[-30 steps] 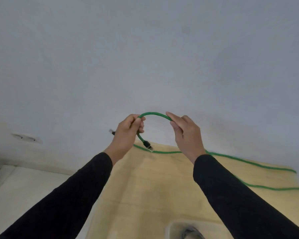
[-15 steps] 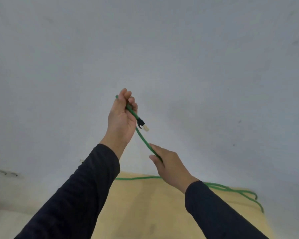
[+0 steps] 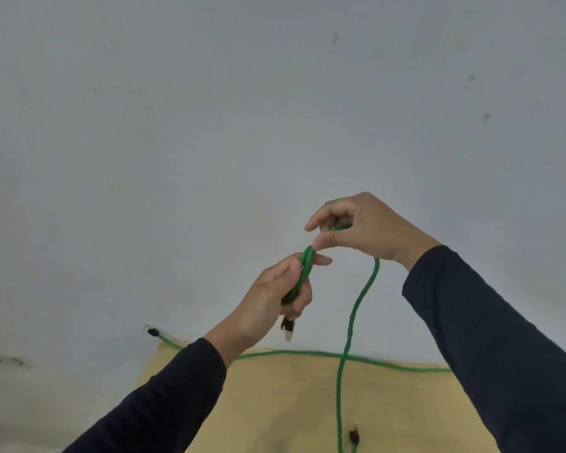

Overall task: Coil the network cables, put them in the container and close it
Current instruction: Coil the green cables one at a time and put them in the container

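A green network cable (image 3: 352, 318) hangs from my raised hands down to the wooden table (image 3: 275, 403). My left hand (image 3: 272, 299) grips a doubled stretch of it, and the clear plug (image 3: 287, 331) sticks out below the fist. Just above and to the right, my right hand (image 3: 363, 227) pinches the same cable between thumb and fingers. Another length of green cable (image 3: 307, 354) lies across the far side of the table, ending in a black plug (image 3: 151, 331) at the left. The container is out of view.
A plain grey-white wall (image 3: 242, 125) fills the view behind the table. A dark knot mark (image 3: 353, 436) shows on the tabletop near the hanging cable. The table's left edge runs diagonally past my left sleeve.
My right hand has risen from below the left hand to above it, bringing a fold of cable up. The left hand has dropped and now holds two strands. The plug points downward now.
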Tool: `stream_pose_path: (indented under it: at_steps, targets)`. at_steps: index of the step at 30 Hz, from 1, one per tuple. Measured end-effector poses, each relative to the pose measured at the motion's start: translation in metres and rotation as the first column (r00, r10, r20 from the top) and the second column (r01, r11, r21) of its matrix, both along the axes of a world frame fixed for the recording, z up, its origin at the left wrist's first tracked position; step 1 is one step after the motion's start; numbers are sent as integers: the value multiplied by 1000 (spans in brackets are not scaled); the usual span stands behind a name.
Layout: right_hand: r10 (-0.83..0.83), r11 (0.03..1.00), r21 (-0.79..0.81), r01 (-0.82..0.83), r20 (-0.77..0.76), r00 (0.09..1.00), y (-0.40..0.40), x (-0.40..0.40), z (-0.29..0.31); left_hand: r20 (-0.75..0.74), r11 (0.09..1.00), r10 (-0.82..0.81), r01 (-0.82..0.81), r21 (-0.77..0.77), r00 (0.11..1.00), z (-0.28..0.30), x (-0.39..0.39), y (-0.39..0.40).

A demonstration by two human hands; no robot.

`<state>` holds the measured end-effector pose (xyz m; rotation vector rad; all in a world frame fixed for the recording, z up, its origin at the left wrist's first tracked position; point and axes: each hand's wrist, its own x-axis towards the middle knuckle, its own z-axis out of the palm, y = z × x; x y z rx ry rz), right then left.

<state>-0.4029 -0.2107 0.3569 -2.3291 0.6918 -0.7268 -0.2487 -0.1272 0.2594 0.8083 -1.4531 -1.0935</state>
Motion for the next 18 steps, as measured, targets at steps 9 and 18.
stream_pose_path:
  at_steps: [9, 18]
  targets:
    - [-178, 969, 207, 136, 202, 963, 11, 61, -64, -665, 995, -70, 1, -103, 744, 69, 24, -15]
    - [-57, 985, -172, 32, -146, 988, 41, 67, -43, 218, 862, 503, -468, -194, 836, 32, 60, -20]
